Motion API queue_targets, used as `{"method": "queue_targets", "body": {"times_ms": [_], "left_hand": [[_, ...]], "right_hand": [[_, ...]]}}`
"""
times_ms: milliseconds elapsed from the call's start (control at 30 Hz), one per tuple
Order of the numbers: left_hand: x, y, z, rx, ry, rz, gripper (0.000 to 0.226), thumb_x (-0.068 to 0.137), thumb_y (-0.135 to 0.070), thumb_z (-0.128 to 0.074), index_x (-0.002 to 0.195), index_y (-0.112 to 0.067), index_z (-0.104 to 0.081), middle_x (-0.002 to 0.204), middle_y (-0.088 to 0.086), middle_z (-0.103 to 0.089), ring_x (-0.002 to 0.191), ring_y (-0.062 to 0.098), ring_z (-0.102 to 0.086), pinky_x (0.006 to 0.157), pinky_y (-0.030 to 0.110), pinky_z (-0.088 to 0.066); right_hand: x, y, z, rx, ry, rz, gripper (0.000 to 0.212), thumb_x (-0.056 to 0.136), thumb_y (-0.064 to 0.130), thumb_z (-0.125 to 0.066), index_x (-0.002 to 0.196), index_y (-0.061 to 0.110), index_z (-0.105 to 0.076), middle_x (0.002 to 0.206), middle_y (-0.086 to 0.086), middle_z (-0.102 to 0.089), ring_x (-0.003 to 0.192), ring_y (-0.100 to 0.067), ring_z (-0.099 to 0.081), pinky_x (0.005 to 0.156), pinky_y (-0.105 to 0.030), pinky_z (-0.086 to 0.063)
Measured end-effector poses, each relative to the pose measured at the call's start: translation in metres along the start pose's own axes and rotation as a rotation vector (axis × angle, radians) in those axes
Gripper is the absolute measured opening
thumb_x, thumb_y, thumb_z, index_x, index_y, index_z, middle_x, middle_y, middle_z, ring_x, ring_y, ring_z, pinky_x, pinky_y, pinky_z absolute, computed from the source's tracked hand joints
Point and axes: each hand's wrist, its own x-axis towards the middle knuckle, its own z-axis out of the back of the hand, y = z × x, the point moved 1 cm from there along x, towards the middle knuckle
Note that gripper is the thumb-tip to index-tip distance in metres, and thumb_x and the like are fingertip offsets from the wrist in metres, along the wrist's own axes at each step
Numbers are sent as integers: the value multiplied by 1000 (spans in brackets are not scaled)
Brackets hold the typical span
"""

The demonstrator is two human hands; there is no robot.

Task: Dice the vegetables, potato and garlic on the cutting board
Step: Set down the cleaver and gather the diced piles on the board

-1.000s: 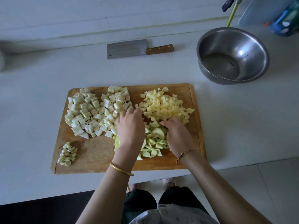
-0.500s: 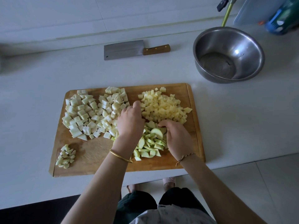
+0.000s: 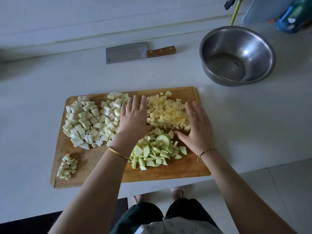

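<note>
A wooden cutting board point(image 3: 101, 164) lies on the white counter and carries four heaps. Pale white-green cubes point(image 3: 87, 120) fill its left half. Small yellow potato dice point(image 3: 167, 114) sit at the back right, green-skinned slices point(image 3: 155, 151) at the front middle, chopped garlic point(image 3: 67, 166) at the front left corner. My left hand point(image 3: 134, 117) lies flat with straight fingers along the left side of the potato dice. My right hand point(image 3: 198, 127) lies flat with straight fingers on their right side. Neither hand holds anything.
A cleaver point(image 3: 140, 52) with a wooden handle lies on the counter behind the board. A steel bowl point(image 3: 238, 54) stands at the back right. Blue and green containers point(image 3: 293, 17) sit in the far right corner. The counter's front edge runs just below the board.
Both hands have left the green slices and moved back. They have spread flat on either side of the potato dice, fingers now straight instead of curled.
</note>
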Motion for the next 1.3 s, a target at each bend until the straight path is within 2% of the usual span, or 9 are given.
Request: {"method": "queue_targets", "body": {"times_ms": [133, 233, 400, 533, 667, 867, 1000, 1200, 1300], "left_hand": [[4, 1, 3, 26, 13, -16, 107, 85, -47, -64, 150, -14, 14, 160, 11, 7, 147, 28, 6, 120, 41, 2], [6, -3, 6, 36, 4, -8, 107, 83, -46, -67, 151, -14, 9, 159, 10, 1, 146, 30, -3, 117, 42, -5], [12, -5, 9, 93, -5, -36, 107, 79, -49, -70, 151, -13, 0, 152, 8, -18, 139, 29, -21, 114, 44, -17], [17, -5, 10, 102, 27, -59, 106, 78, -49, -70, 151, -12, -2, 149, 10, -22, 137, 28, -27, 114, 44, -17], [22, -8, 10, 51, 32, -83, 105, 77, -43, -74, 151, -11, -6, 146, 11, -25, 135, 28, -31, 114, 43, -18], [26, -16, 13, -102, 49, -73, 76, 75, -28, -79, 132, -8, -32, 133, 13, -33, 119, 29, -45, 105, 40, -34], [27, -20, 15, -178, 27, -53, 63, 76, -23, -79, 122, -7, -39, 128, 12, -35, 111, 29, -48, 97, 37, -39], [21, -1, 21, -332, 65, -57, 82, 77, -16, -78, 142, -12, -28, 139, 10, -33, 115, 25, -49, 96, 34, -43], [17, 9, 24, -353, -4, -22, 68, 80, -13, -75, 137, -11, -37, 131, 9, -39, 104, 26, -55, 89, 38, -50]], "right_hand": [[10, 2, -7, -53, -2, 89, 94, 79, 71, -43, 149, 12, -23, 151, -20, -32, 140, -37, -31, 113, -49, -29], [19, 7, -12, -56, 36, 155, 100, 80, 78, -33, 149, 8, -20, 152, -23, -29, 141, -38, -27, 114, -50, -28], [37, 9, -15, -26, 84, 200, 103, 73, 76, -41, 148, 10, -19, 150, -25, -31, 139, -40, -30, 113, -47, -31], [47, 7, -16, -3, 128, 254, 94, 75, 74, -40, 147, 18, -19, 151, -22, -31, 140, -38, -29, 114, -47, -30], [56, 4, -17, -5, 121, 273, 93, 72, 68, -52, 146, 19, -25, 149, -21, -34, 139, -38, -32, 113, -43, -28], [73, 2, -15, -30, 151, 263, 94, 68, 68, -53, 145, 18, -30, 148, -20, -35, 138, -35, -34, 111, -39, -27], [77, 3, -12, -4, 165, 227, 98, 67, 67, -55, 147, 17, -30, 149, -19, -34, 139, -33, -32, 112, -40, -28], [68, 4, -6, 81, 138, 278, 101, 65, 66, -61, 146, 19, -23, 150, -19, -33, 140, -35, -30, 114, -43, -24], [61, 7, -2, 105, 95, 297, 94, 71, 61, -62, 146, 21, -23, 151, -16, -33, 141, -33, -28, 114, -48, -26]]}}
